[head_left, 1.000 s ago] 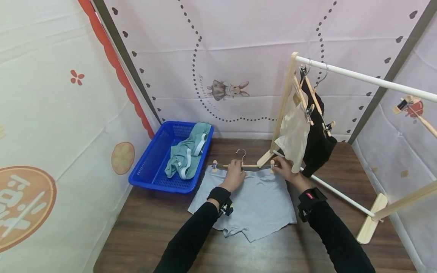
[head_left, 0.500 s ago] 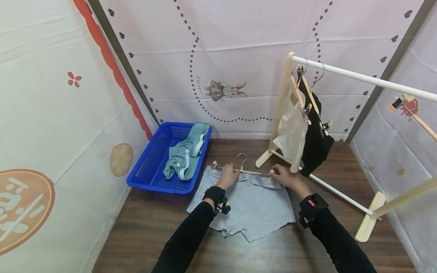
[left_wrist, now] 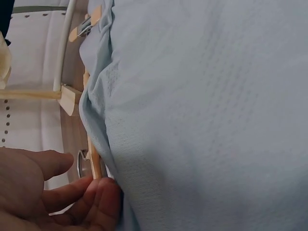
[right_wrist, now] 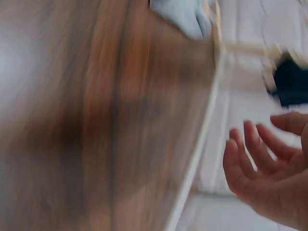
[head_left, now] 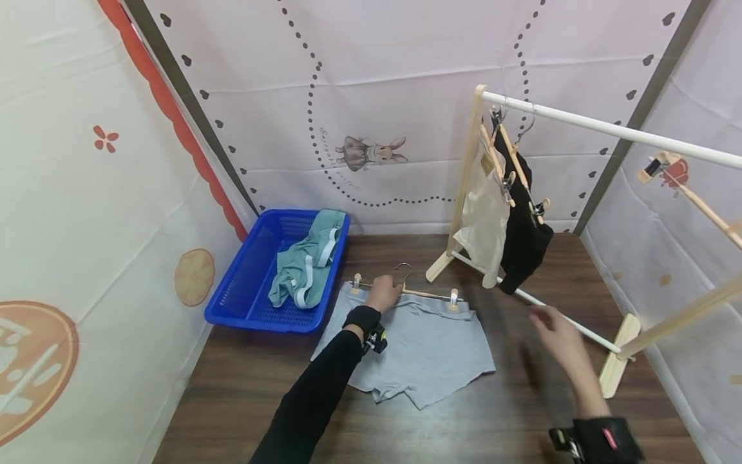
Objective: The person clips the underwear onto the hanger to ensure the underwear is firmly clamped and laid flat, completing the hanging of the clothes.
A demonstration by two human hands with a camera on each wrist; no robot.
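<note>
Light blue shorts (head_left: 429, 348) lie flat on the brown wooden surface, waistband toward the back. A wooden clip hanger (head_left: 424, 294) lies along the waistband, its clips at the two ends of it. My left hand (head_left: 384, 294) holds the hanger's bar left of the hook; in the left wrist view its fingers (left_wrist: 103, 197) curl at the bar, thumb apart. Over the surface to the right of the shorts is my right hand (head_left: 556, 335), holding nothing. The right wrist view shows its loosely bent fingers (right_wrist: 255, 154), with the background blurred.
A blue basket (head_left: 232, 316) with a green garment (head_left: 301, 264) stands left of the shorts. At right stands a clothes rack (head_left: 608, 131) carrying cream (head_left: 484, 219) and black garments (head_left: 524, 245), plus another hanger (head_left: 704, 209) at the right. Printed cloth walls surround the surface.
My right hand has let go of the hanger's right clip and moved right, toward me. That clip now stands on the waistband. The left hand stays at the bar; the head view has shifted slightly.
</note>
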